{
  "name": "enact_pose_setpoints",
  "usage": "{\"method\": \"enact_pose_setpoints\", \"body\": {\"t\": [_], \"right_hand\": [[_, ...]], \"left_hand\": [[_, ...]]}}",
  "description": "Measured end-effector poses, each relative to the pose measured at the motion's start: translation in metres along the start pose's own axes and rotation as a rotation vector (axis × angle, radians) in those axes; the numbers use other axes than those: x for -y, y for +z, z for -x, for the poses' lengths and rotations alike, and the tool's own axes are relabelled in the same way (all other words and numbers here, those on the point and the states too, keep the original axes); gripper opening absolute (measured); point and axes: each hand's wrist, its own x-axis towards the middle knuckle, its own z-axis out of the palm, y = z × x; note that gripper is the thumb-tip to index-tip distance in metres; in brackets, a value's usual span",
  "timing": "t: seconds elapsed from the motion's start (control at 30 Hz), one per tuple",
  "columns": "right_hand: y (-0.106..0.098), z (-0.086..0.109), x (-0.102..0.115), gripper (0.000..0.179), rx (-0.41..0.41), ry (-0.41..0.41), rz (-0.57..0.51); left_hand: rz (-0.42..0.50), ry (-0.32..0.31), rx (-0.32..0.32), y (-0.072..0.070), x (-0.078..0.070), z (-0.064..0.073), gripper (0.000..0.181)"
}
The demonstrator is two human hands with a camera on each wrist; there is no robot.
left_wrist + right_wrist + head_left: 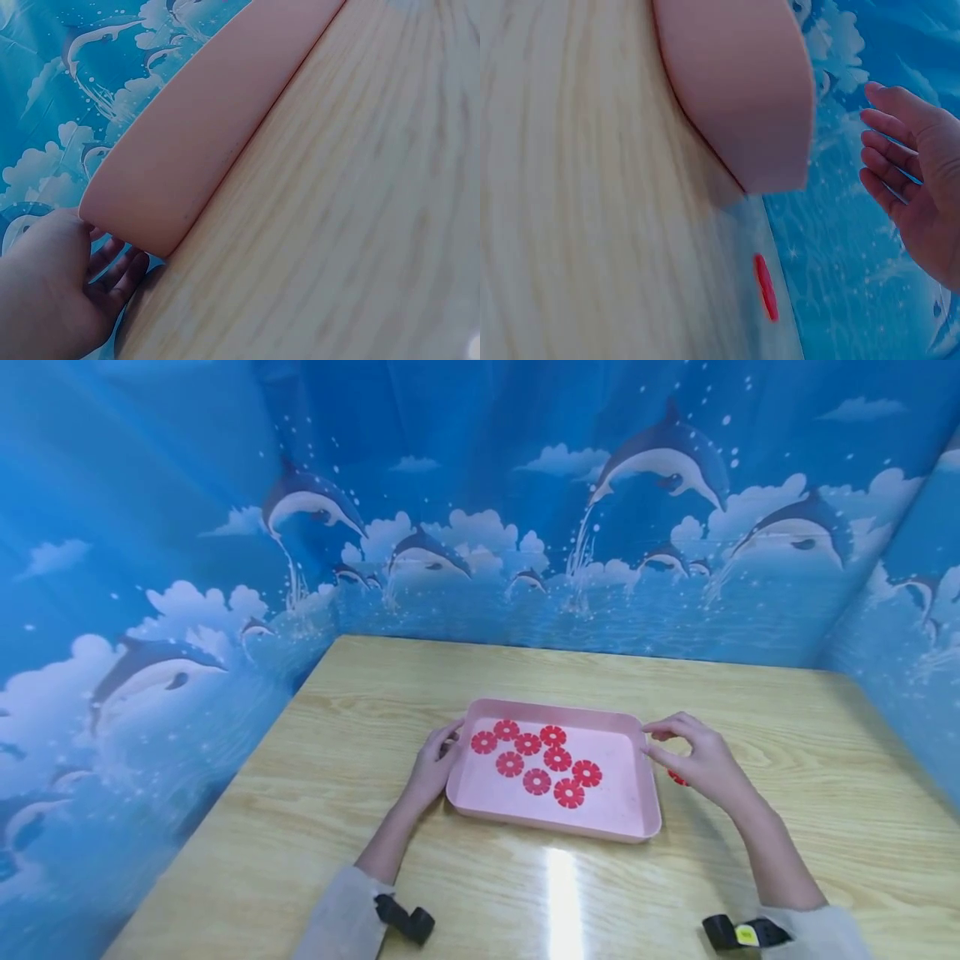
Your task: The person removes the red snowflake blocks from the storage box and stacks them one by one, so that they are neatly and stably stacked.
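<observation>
A shallow pink tray (611,777) lies on the wooden table, holding several red notched plastic discs (557,758), each with a pale centre. At the tray's left end is my left hand (433,766), its fingers against the outside of the short wall. The left wrist view shows that hand (56,281) with loosely bent fingers at the tray's corner (150,217). My right hand (701,760) hovers by the right rim, thumb and forefinger spread apart. A gap separates the right hand (922,172) from the tray wall (742,97) in the right wrist view; it holds nothing.
One more red disc (677,777) lies on the table to the right of the tray, partly hidden behind the right hand. Blue dolphin-print sheeting (480,485) stands behind the table (390,685) and along its sides. Dark straps (405,918) sit on both sleeves.
</observation>
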Motion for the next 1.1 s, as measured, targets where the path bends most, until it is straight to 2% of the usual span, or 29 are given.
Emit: {"method": "enact_pose_setpoints", "body": {"t": [0.1,0.27,0.5,0.7,0.97,1.1], "right_hand": [[0.012,-0.006,0.005,0.026,0.073,-0.022,-0.031],[0.031,-0.012,0.009,0.029,0.199,0.003,-0.090],[0.047,-0.015,0.004,0.026,0.301,0.005,-0.141],[0.054,-0.013,-0.001,0.028,0.312,-0.037,-0.056],[0.057,-0.014,0.000,0.035,0.298,-0.099,0.118],[0.060,-0.015,0.002,0.037,0.291,-0.108,0.171]], "left_hand": [[0.002,-0.005,0.008,0.002,0.001,0.001,0.040],[0.009,-0.010,0.014,0.004,0.002,0.000,0.040],[-0.009,-0.024,0.013,0.004,0.000,-0.002,0.040],[-0.006,-0.020,0.003,0.003,0.001,-0.002,0.040],[0.004,0.003,0.006,0.002,0.002,-0.002,0.039],[0.002,0.009,-0.004,0.000,0.002,-0.002,0.039]]}}
